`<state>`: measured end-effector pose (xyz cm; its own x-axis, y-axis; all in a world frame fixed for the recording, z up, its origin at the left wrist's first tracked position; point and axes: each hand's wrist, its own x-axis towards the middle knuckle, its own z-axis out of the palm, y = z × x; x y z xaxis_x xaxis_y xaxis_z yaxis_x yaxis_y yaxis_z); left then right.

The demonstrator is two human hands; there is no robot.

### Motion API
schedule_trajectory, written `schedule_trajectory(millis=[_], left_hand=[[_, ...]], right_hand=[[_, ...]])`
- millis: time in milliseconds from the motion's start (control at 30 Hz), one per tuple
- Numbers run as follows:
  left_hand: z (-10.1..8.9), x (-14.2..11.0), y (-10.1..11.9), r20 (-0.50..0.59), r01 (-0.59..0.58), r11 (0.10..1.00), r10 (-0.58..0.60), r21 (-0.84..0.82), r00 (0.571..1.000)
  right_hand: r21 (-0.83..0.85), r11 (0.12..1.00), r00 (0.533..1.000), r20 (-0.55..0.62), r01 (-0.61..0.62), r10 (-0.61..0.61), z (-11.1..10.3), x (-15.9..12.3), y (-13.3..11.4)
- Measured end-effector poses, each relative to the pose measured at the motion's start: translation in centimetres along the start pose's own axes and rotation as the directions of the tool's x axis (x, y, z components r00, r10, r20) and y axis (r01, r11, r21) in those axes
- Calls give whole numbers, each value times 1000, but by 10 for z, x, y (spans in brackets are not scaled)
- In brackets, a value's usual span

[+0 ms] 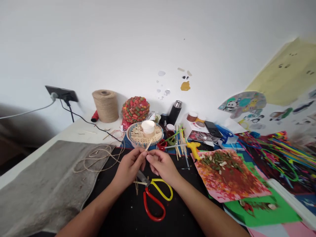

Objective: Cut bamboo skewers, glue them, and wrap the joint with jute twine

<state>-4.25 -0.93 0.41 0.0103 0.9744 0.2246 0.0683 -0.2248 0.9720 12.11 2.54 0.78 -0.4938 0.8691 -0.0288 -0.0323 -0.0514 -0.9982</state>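
Over the black mat, my left hand [129,166] and my right hand [164,164] meet with fingertips pinched together. Between them a thin pale wooden stick [148,145] points up and away; its lower part is hidden by the fingers. Both hands appear to grip it. Loose jute twine [95,161] lies in loops to the left and runs toward my left hand. Just below the hands lie scissors [154,218] with one red and one yellow handle, their blades partly under my left hand. A short stick piece [140,182] lies across by the blades.
A woven basket [130,142] holds a white paper cup [148,126]. Behind stand a twine spool [105,107], a pebbly ball [135,110] and a black flask [175,113]. A yellow glue gun [194,149], loose sticks [182,141] and painted paper [229,177] are at right; grey cloth [49,184] at left.
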Motion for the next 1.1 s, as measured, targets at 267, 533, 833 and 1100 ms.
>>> schedule_trajectory(millis=[267, 533, 833, 1100], left_hand=[[-4, 0, 2, -133, -10, 954, -31, -300, 991], [-1, 0, 0, -81, 35, 895, -78, -444, 994], [0, 7, -9, -112, 17, 923, -65, -385, 992], [-5, 16, -7, -235, -3, 892, -116, -452, 965]], right_hand=[[77, 996, 995, 85, 43, -50, 8, 7, 27], [88, 993, 982, 164, 77, -90, 2, -5, 33], [-160, 986, 979, 191, -38, 69, -2, -17, 21], [-309, 937, 935, 256, -161, 245, -15, -10, 23]])
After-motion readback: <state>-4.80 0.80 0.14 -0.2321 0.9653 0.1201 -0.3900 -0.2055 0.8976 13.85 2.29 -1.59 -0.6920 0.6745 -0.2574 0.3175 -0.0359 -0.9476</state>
